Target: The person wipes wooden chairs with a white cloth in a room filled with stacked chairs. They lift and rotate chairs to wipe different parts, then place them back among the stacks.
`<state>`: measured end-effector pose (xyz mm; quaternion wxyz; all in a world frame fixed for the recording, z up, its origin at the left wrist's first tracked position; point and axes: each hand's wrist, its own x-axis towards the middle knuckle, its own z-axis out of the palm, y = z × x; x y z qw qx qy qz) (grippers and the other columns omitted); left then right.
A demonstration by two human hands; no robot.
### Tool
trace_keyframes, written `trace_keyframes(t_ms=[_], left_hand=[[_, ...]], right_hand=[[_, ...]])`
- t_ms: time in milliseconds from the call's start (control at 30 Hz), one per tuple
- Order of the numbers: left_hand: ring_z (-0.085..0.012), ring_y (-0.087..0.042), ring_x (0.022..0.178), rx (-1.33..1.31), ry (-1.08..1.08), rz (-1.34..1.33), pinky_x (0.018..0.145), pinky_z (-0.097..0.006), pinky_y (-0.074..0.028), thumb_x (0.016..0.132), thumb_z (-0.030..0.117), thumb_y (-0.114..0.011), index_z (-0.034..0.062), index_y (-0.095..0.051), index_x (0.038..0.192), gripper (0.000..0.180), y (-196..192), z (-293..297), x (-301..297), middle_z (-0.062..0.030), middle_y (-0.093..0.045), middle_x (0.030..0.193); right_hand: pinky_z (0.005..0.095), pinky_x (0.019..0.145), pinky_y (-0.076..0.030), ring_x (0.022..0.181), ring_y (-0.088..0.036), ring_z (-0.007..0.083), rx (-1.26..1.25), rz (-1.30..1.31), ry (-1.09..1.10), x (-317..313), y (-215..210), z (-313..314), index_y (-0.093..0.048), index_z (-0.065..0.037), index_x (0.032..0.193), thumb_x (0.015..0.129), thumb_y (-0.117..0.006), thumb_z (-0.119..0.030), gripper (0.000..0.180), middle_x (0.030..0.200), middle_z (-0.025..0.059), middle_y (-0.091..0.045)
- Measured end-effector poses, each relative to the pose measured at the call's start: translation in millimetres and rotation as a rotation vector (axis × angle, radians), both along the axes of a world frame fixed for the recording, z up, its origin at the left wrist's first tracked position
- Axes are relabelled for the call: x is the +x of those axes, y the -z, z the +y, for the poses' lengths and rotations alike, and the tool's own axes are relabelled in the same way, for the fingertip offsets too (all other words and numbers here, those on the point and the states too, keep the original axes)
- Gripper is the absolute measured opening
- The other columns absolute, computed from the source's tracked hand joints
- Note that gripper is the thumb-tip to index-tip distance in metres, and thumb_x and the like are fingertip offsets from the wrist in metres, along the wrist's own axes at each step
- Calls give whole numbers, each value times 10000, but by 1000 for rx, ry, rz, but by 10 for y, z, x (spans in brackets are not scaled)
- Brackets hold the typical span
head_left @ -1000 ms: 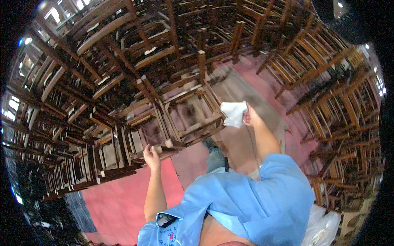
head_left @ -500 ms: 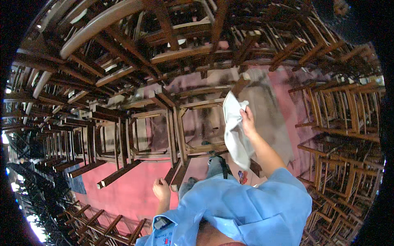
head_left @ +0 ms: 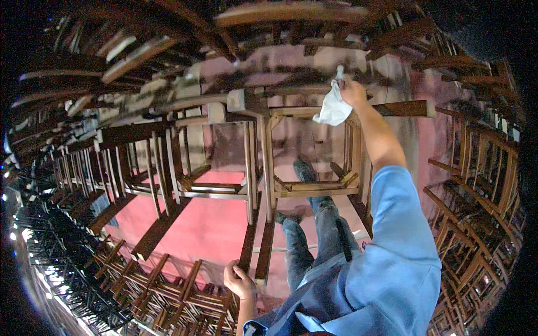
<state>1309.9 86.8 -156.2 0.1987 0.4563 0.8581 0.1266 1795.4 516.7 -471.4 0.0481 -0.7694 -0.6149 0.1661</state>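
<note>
Pink floor (head_left: pixel 207 227) below, right hand (head_left: pixel 353 94) outstretched

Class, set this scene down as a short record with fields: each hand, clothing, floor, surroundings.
Right hand: grips a white cloth near the wooden frame's far right corner
Left hand: fingers curled, beside a dark wooden leg; contact unclear
Clothing: blue shirt
Floor: partly pink
Surroundings: more wooden frames at left and right

White cloth (head_left: pixel 333 107), crumpled, drooping, perhaps touching brown wooden chair frame (head_left: pixel 314 191)
</note>
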Motion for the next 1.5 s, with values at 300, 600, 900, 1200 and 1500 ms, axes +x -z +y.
trace_keyframes(t_ms=[300, 600, 900, 1200, 1500], left_hand=[[-388, -643, 781, 0, -72, 16, 704, -449, -493, 991, 262, -478, -31, -656, 980, 343, 243, -311, -108, -197, -666, 863], [-381, -644, 807, -26, -43, 65, 732, -445, -498, 1002, 204, -481, -30, -671, 988, 301, 58, 73, 20, -191, -690, 929], [-404, -595, 756, -40, -27, 98, 693, -476, -465, 973, 215, -517, -34, -631, 908, 281, 64, 60, 57, -197, -623, 819], [-388, -556, 702, 37, 74, 142, 653, -465, -439, 976, 209, -501, -27, -620, 870, 284, 59, 141, 139, -190, -588, 768], [-343, -612, 761, 18, -22, 13, 698, -435, -475, 947, 135, -542, -15, -642, 889, 189, 158, -142, -69, -178, -649, 828]], right_hand=[[418, 1083, -387, 1283, -510, 321, -530, 589, -585, -2414, -109, 917, -397, -57, 1462, 996, -415, -589, 707, 1421, 180, -524], [431, 946, -527, 1091, -644, 350, -432, -151, -540, -518, -79, 403, -639, -7, 1148, 757, -743, -383, 552, 1160, 208, -667], [433, 868, -538, 998, -671, 341, -561, -146, -604, -712, 9, 568, -702, -43, 1060, 709, -740, -204, 388, 1133, 183, -691], [458, 859, -533, 984, -674, 365, -98, 241, -442, -2437, -297, 339, -634, -138, 1191, 781, -605, -50, 420, 1084, 181, -690], [426, 990, -448, 1139, -587, 380, 476, 998, 182, -2379, -871, -1707, -553, -47, 1304, 855, -601, -53, 451, 1192, 214, -642]])
